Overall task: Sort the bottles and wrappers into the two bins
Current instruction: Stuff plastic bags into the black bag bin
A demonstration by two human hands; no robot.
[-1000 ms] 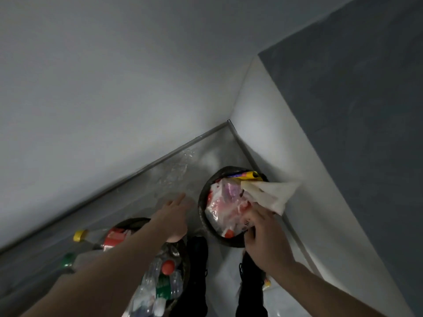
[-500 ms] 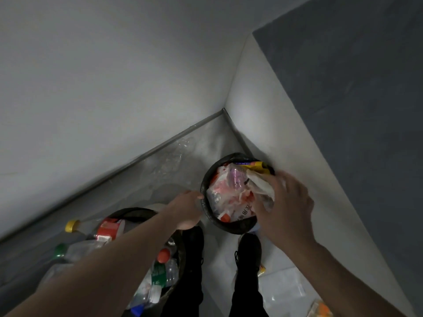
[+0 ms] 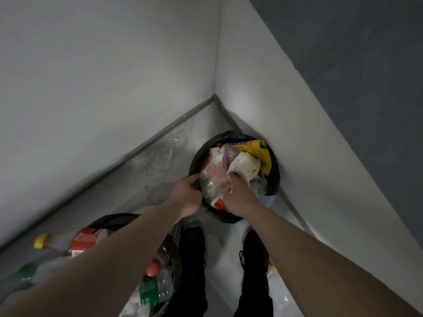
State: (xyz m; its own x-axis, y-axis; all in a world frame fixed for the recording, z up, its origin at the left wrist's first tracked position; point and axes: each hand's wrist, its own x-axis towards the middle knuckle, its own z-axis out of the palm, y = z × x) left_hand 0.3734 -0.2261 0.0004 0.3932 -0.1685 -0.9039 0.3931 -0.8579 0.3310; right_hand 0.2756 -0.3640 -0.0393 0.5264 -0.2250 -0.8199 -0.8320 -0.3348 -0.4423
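1. Right hand (image 3: 238, 197) is stuffing a crumpled white paper wrapper (image 3: 245, 167) into the round black wrapper bin (image 3: 194, 163); left hand (image 3: 186, 196) grips its rim.
2. Mostly done I'd say: the black bottle bin (image 3: 176, 234) looks full, but a few plastic bottles (image 3: 52, 242) lie outside it.

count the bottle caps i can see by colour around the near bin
yellow bottle cap: 1, on a clear plastic bottle lying at the round black bottle bin
green bottle cap: 1, on another clear bottle beside that bin
red-orange bottle cap: 1, among the bottles in the bin
total: 3 caps; the left arm hides part of the bin, so more may be covered
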